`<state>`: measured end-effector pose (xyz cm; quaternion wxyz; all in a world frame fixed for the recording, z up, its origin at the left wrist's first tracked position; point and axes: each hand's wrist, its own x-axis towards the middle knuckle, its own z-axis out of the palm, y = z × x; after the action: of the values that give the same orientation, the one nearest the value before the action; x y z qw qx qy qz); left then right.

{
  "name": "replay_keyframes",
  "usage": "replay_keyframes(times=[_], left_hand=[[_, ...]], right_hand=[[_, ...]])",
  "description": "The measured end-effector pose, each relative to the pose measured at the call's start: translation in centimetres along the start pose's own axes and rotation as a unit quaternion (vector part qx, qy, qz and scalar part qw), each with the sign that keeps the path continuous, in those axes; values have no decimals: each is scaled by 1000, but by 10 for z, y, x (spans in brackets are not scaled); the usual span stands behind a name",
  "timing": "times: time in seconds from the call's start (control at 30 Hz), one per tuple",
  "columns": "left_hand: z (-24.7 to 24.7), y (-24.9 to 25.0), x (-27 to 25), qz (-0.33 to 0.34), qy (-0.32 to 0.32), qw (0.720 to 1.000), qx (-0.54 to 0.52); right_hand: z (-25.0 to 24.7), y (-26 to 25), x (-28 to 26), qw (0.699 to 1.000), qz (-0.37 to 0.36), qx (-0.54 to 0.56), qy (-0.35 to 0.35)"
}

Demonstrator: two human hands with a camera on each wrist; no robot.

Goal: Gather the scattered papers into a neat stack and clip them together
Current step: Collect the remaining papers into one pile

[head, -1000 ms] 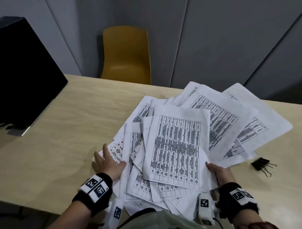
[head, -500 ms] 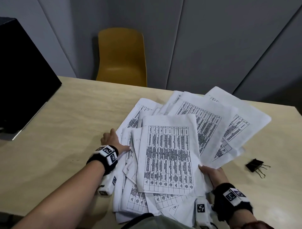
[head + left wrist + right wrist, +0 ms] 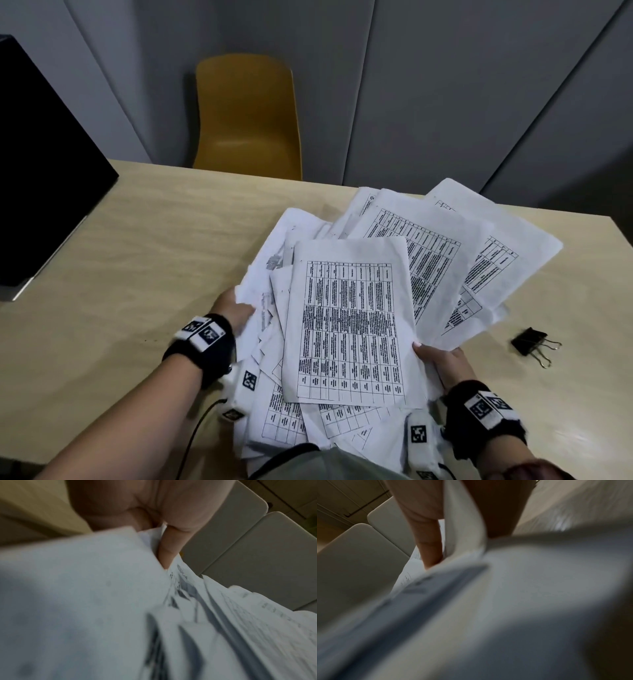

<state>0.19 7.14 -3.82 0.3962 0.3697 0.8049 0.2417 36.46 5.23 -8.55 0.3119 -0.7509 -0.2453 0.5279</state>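
A loose, fanned pile of printed papers is held between both hands above the near part of the wooden table. My left hand grips the pile's left edge, its thumb lying on top of the sheets. My right hand grips the right edge, thumb on the top sheet and the other fingers hidden beneath; the right wrist view shows a finger against the papers. A black binder clip lies on the table to the right of the pile, apart from both hands.
A black monitor stands at the table's left end. A yellow chair sits behind the far edge, in front of grey wall panels. Bare tabletop lies left of the pile and around the clip.
My left hand has slid from flat on the pile's lower left up to its left edge and taken hold. The spread sheets have drawn closer together and lifted.
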Motion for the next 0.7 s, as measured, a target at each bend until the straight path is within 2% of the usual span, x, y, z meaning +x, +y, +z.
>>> replay_keyframes(times=[0.07, 0.17, 0.33, 0.57, 0.7], left_hand=[[-13, -14, -1, -14, 44, 998, -33], [-44, -19, 3, -7, 145, 984, -107], [-95, 22, -12, 70, 263, 939, -208], [-139, 79, -57, 204, 339, 890, -228], [-144, 101, -75, 231, 322, 878, -269]], right_hand=[[2, 1, 0, 1000, -1, -11, 5], [4, -1, 0, 1000, -7, -11, 16], [2, -2, -3, 999, -4, -42, 25], [6, -4, -6, 998, -20, -44, 32], [3, -7, -8, 996, -45, -70, 25]])
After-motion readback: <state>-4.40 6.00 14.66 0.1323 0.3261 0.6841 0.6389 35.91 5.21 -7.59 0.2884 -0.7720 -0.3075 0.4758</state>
